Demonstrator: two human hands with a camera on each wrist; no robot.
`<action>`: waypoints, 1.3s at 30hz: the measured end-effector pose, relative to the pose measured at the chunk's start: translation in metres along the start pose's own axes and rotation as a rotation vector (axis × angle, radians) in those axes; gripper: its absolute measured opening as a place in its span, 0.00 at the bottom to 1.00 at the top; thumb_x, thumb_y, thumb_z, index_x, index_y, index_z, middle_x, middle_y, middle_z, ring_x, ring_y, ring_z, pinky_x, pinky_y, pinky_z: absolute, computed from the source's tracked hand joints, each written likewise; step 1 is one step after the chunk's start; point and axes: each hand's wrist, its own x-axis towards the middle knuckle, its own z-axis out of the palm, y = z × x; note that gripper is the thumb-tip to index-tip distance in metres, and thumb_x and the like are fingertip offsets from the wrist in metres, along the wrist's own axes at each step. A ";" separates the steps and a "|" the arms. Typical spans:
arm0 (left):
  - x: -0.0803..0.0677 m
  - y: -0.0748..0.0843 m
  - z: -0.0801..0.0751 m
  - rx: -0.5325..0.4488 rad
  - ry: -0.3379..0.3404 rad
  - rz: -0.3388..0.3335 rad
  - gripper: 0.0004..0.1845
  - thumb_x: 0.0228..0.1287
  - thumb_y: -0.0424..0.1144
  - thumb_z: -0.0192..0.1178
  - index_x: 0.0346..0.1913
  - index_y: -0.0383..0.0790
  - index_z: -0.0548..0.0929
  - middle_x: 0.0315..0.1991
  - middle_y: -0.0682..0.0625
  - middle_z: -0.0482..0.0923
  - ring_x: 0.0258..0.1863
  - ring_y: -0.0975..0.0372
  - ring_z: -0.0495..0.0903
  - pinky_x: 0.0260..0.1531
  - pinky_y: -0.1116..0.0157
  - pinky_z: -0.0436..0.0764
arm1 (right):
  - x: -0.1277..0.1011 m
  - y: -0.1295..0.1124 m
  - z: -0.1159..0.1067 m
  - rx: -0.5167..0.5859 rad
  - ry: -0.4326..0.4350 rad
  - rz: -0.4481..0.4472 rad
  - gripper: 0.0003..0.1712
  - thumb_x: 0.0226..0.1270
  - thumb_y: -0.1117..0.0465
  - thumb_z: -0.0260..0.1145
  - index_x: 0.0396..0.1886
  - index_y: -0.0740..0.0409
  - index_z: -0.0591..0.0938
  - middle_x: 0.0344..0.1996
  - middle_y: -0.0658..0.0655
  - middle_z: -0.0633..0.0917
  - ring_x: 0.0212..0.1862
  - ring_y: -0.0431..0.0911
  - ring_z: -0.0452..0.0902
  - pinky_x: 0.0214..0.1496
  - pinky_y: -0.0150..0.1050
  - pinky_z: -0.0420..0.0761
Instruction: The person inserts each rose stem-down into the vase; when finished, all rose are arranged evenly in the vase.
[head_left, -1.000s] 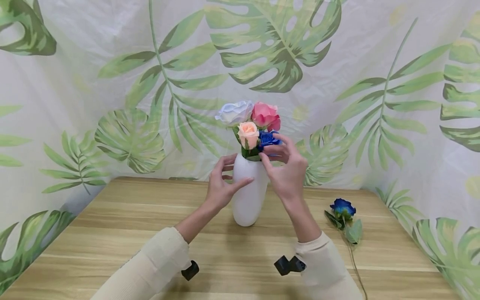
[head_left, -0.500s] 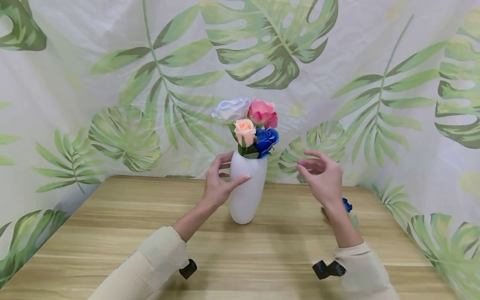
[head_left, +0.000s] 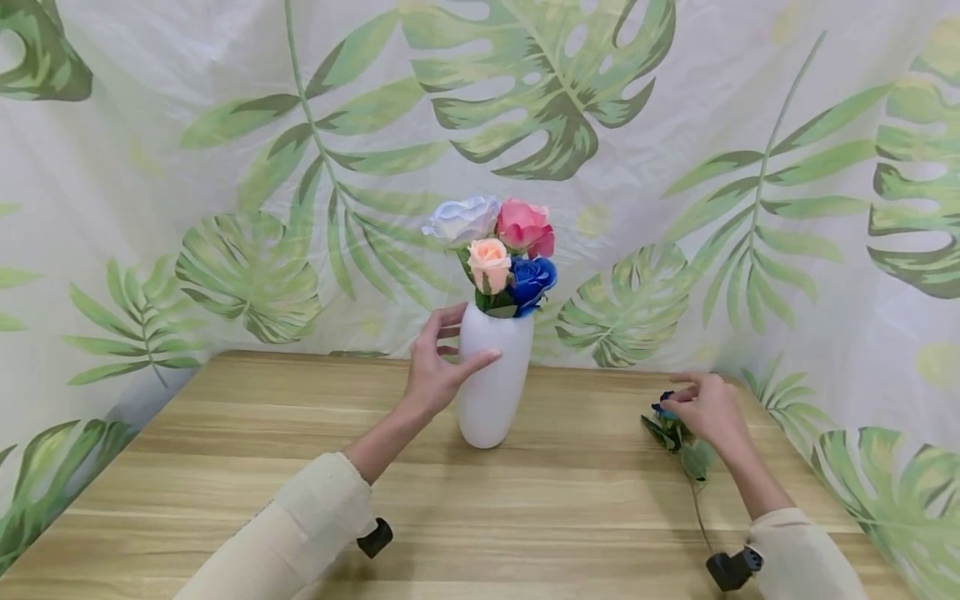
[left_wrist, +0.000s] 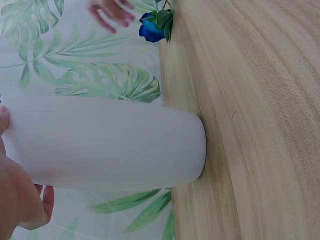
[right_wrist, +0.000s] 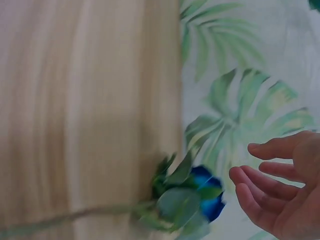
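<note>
A white vase stands on the table, my left hand curved round its upper side with thumb in front and fingers behind. Out of its mouth rise a pale lilac rose, a pink rose, a peach rose and a deep blue rose. Over on the right lies another blue rose with green leaves and a long stem. My right hand hovers by its bloom, overlapping it in the head view; the right wrist view shows loosely bent fingers apart from the petals.
The wooden table ends at the back against a hanging cloth printed with green leaves. Black wrist cameras sit at both cuffs, the right one beside the loose rose's stem.
My right hand has left the blue rose in the vase and moved right and down to the rose lying on the table. The left hand has stayed on the vase.
</note>
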 end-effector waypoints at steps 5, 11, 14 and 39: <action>-0.001 -0.002 0.000 0.007 -0.011 -0.008 0.38 0.55 0.35 0.79 0.69 0.37 0.74 0.65 0.43 0.77 0.58 0.50 0.77 0.50 0.50 0.79 | -0.004 0.027 0.002 -0.056 -0.089 0.069 0.34 0.60 0.66 0.75 0.62 0.82 0.74 0.33 0.69 0.89 0.34 0.57 0.87 0.36 0.50 0.86; -0.001 -0.003 0.000 0.003 -0.017 -0.009 0.38 0.55 0.35 0.79 0.69 0.38 0.74 0.65 0.44 0.77 0.58 0.50 0.77 0.50 0.51 0.79 | -0.004 0.045 0.005 -0.183 -0.151 0.074 0.38 0.56 0.62 0.79 0.60 0.82 0.75 0.41 0.74 0.86 0.40 0.60 0.84 0.44 0.58 0.83; -0.001 -0.003 0.001 0.003 -0.014 -0.008 0.38 0.55 0.35 0.79 0.68 0.38 0.74 0.65 0.44 0.77 0.58 0.50 0.77 0.50 0.52 0.79 | -0.003 0.048 0.007 -0.201 -0.169 0.087 0.41 0.54 0.63 0.80 0.63 0.80 0.73 0.53 0.82 0.80 0.50 0.71 0.80 0.48 0.62 0.81; 0.000 0.000 -0.001 0.010 -0.012 -0.011 0.38 0.56 0.36 0.79 0.69 0.38 0.74 0.65 0.44 0.77 0.58 0.50 0.77 0.50 0.50 0.79 | -0.013 0.046 0.020 -0.150 -0.071 0.090 0.22 0.55 0.61 0.81 0.37 0.74 0.81 0.35 0.67 0.85 0.35 0.55 0.81 0.40 0.53 0.83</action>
